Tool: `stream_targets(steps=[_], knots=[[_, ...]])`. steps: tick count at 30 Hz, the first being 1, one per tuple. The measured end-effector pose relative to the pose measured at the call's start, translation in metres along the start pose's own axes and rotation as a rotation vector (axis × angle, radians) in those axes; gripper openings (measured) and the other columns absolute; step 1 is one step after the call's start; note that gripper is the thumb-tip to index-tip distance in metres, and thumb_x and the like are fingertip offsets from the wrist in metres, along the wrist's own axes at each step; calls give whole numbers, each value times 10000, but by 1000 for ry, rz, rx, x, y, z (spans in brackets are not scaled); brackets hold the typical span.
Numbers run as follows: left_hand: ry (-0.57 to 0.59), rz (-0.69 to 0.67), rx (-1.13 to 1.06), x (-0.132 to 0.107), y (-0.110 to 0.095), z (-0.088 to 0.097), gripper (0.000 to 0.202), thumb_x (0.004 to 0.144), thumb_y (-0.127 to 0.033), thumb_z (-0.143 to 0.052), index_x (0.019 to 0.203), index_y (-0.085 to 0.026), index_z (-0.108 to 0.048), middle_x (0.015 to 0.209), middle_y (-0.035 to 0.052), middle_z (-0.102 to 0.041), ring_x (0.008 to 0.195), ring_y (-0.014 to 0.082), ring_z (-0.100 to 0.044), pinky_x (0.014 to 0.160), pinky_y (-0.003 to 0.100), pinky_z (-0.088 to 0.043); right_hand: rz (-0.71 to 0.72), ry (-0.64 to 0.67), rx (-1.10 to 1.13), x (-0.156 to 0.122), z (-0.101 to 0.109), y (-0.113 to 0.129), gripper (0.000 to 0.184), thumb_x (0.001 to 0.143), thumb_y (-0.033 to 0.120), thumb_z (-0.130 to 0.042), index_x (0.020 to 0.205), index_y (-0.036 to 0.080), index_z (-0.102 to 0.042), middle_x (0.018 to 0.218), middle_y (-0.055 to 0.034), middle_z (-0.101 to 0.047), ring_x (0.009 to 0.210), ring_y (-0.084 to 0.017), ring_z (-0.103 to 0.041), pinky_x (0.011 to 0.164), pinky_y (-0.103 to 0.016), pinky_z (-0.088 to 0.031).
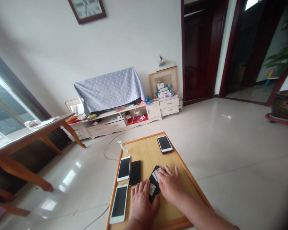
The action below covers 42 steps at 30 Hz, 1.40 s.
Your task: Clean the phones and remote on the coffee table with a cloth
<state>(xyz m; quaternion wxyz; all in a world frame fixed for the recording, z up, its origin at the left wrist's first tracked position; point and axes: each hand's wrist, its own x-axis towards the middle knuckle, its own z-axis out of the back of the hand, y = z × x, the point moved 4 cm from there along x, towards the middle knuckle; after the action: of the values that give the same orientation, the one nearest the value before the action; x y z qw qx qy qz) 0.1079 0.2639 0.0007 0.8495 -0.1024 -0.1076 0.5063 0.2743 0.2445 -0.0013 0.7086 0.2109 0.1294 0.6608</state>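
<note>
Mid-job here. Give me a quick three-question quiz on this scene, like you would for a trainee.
1. How many phones lie on the wooden board?
2. True or false: the right hand touches the black phone with white labels.
3. Is the left hand or the right hand nearer the white phone at the board's lower left?

Key: 1. Five. 2. True. 3. The left hand.
</note>
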Motion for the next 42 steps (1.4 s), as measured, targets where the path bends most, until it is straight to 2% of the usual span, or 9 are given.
stream_targets(steps=[4, 7, 11, 17, 24, 30, 37, 42], knots=[[-7, 0, -6, 0, -1, 0, 598, 857, -499, -540, 1389, -229, -569, 1412, 97, -591, 1301, 305, -487, 1122, 438, -307, 84, 27, 36, -10, -2, 8, 418, 1011, 314, -387, 1380, 316, -584, 1519, -17, -531, 1511, -299, -280, 1203, -621, 68], [10, 8, 10, 0, -3, 0, 616, 841, -487, -559, 1400, -229, -559, 1424, 100, -584, 1316, 316, -475, 1129, 454, -297, 39, 22, 34, -7, 5, -1, 404, 1007, 302, -389, 1350, 325, -601, 1528, 0, -521, 1515, -318, -265, 1190, -654, 57], [22, 13, 25, 1, -3, -1, 629, 837, -474, -561, 1419, -235, -542, 1437, 99, -575, 1329, 319, -464, 1130, 457, -296, -22, -15, 18, -3, 10, -10, 405, 992, 284, -407, 1347, 291, -603, 1531, -27, -516, 1515, -330, -256, 1187, -663, 39], [8, 5, 16, 1, -3, -2, 606, 872, -519, -531, 1399, -222, -557, 1427, 102, -579, 1317, 308, -476, 1129, 449, -303, 93, 43, 56, -16, 1, 5, 382, 983, 308, -451, 1323, 304, -624, 1501, -24, -550, 1507, -316, -282, 1193, -637, 79], [12, 7, 25, 0, -2, -2, 626, 846, -478, -554, 1421, -231, -538, 1432, 98, -579, 1331, 315, -466, 1138, 455, -294, -54, 19, -9, -9, 16, -17, 397, 991, 308, -428, 1338, 303, -620, 1512, -39, -538, 1511, -329, -273, 1179, -675, 35], [19, 15, 19, 1, -1, -4, 632, 860, -525, -543, 1417, -226, -541, 1442, 100, -570, 1331, 315, -462, 1132, 460, -303, 62, 57, 30, -25, 8, 0, 422, 982, 335, -458, 1381, 311, -593, 1517, -45, -532, 1507, -306, -292, 1207, -613, 55], [0, 2, 16, 0, -1, -4, 619, 849, -478, -561, 1418, -235, -536, 1432, 88, -576, 1320, 301, -469, 1135, 443, -298, -55, 33, -10, -19, 18, -20, 405, 994, 339, -436, 1359, 313, -608, 1521, -38, -527, 1505, -347, -282, 1181, -679, -2], [5, 10, 13, 1, 0, -4, 631, 853, -506, -558, 1420, -230, -533, 1432, 92, -576, 1319, 305, -474, 1132, 437, -303, 4, 45, 20, -30, 7, -8, 468, 969, 369, -476, 1425, 299, -557, 1558, -69, -477, 1504, -325, -292, 1206, -633, 3]])
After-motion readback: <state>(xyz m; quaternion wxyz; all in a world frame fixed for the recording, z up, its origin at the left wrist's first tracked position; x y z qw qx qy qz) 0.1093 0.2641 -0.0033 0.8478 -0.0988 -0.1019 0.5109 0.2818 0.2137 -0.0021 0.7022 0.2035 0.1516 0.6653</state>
